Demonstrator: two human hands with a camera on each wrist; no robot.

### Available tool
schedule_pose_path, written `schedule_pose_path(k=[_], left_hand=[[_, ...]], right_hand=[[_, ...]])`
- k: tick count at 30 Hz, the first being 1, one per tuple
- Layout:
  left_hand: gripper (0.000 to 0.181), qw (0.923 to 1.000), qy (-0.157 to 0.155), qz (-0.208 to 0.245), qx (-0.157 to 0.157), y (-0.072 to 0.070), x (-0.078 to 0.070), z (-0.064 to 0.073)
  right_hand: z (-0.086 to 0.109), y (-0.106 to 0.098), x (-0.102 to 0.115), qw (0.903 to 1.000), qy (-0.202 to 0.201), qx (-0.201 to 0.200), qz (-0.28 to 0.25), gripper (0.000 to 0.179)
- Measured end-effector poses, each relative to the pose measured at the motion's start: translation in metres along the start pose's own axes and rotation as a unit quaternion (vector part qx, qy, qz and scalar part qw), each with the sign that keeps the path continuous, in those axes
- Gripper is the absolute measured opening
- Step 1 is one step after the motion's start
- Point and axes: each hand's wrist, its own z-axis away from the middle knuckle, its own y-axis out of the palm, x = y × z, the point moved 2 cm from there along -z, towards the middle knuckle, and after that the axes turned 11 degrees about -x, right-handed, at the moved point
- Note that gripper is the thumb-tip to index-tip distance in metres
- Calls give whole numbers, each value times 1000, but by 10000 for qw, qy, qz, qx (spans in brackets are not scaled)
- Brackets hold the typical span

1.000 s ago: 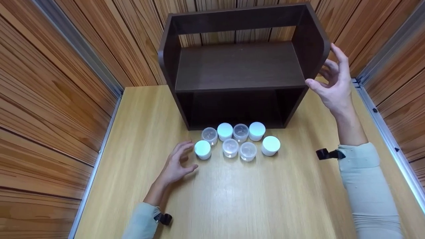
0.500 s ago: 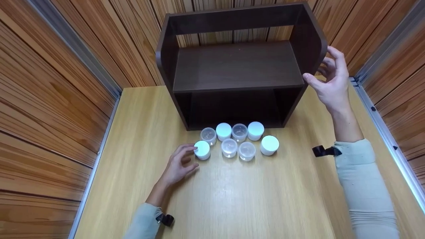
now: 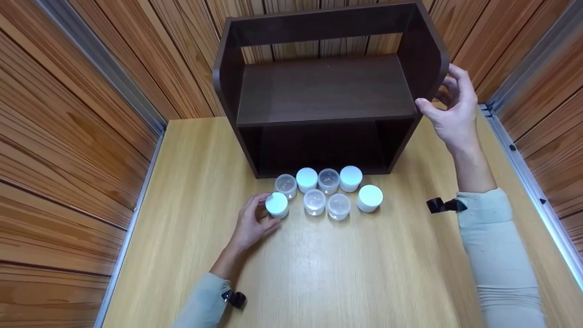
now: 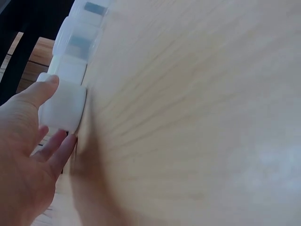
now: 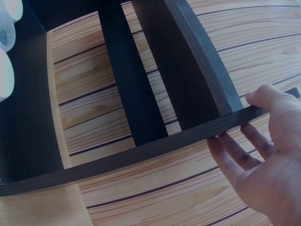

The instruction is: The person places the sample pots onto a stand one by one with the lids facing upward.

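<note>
A white-lidded jar [image 3: 277, 205] stands at the near left end of a group of small round containers. My left hand [image 3: 253, 223] grips it from the left side. The left wrist view shows the thumb on one side of the white jar [image 4: 63, 106] and the fingertips on the other. At the back stands a dark brown two-tier shelf [image 3: 328, 89]. My right hand [image 3: 455, 109] holds its right side panel, thumb at the front edge. In the right wrist view the fingers lie under the dark panel [image 5: 155, 147], opposite the thumb.
Clear empty-looking cups [image 3: 339, 207] and other white-lidded jars [image 3: 370, 198] stand in two loose rows before the shelf's lower compartment. Wood-patterned walls [image 3: 68, 136] and metal rails [image 3: 524, 168] border the light wooden table [image 3: 319, 278].
My left hand has moved right and its thumb and fingers have closed round the white jar. The right hand stays at the shelf's side panel. The view has shifted slightly.
</note>
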Motion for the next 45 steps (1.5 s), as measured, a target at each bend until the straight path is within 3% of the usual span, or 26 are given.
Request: schedule_pose_path(k=[12, 30, 37, 45], left_hand=[[61, 9996, -252, 127, -68, 8, 2, -4], [59, 9989, -311, 362, -47, 9, 4, -2], [59, 9980, -254, 583, 19, 6, -2, 0], [57, 9987, -346, 293, 235, 1, -17, 2]], right_hand=[[-1, 1, -2, 9999, 63, -108, 44, 63], [0, -2, -3, 9995, 265, -140, -103, 65], [-1, 1, -4, 9995, 144, -165, -224, 66], [-1, 2, -5, 9998, 66, -137, -88, 63]])
